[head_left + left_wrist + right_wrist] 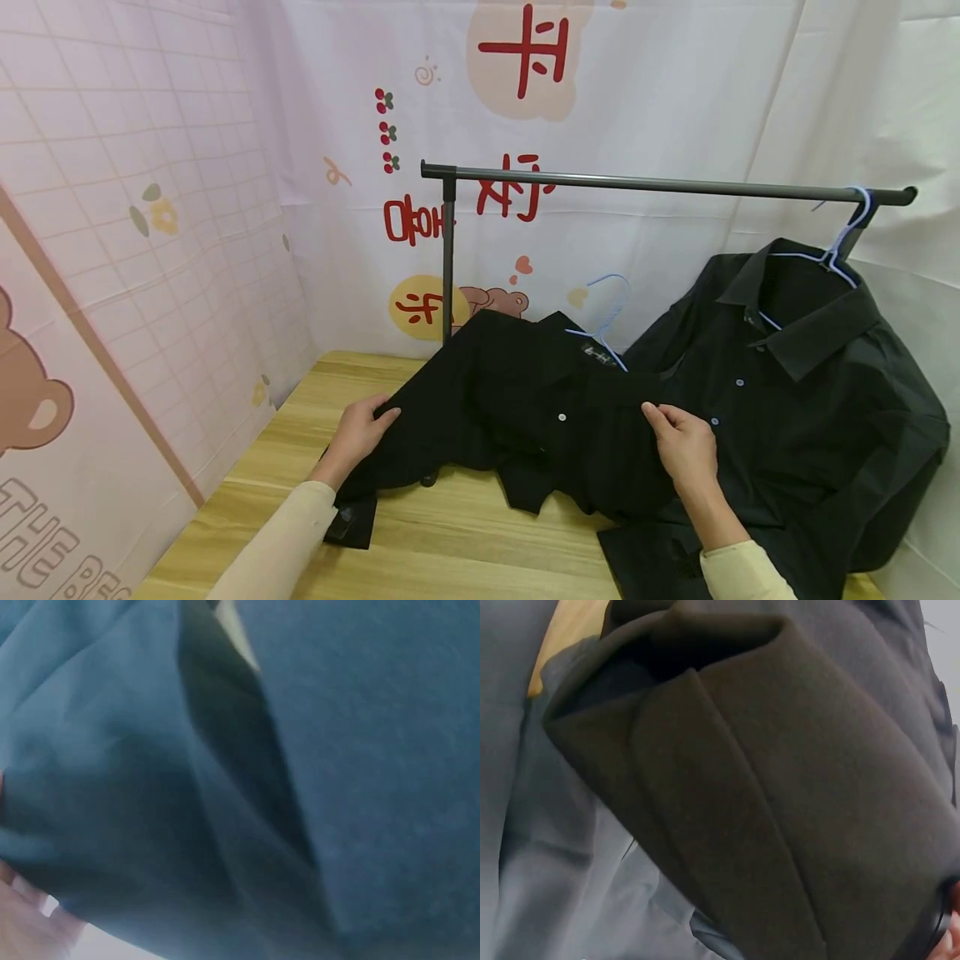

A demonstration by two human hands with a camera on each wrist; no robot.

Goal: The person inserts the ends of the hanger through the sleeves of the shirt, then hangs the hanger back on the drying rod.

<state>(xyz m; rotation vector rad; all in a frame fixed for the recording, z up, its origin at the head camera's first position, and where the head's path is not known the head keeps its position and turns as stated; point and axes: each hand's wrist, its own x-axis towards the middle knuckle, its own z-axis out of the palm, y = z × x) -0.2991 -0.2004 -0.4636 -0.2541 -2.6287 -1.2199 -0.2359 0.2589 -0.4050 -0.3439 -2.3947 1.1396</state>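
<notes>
Between the two hands a black shirt is held up above the table, with folds across its front and a white button showing. A light blue hanger sticks out of its neck beside a label, its hook off the rail. The left hand pinches the shirt at its left side, thumb on top. The right hand grips the cloth at the right side, thumb also on top. Dark cloth fills the left wrist view. In the right wrist view a folded sleeve end hides most of the hand.
A dark metal rail on posts stands behind the shirt. From its right end a second black shirt hangs on a light blue hanger. Below lies a wooden table. Printed white curtains stand behind and at the left.
</notes>
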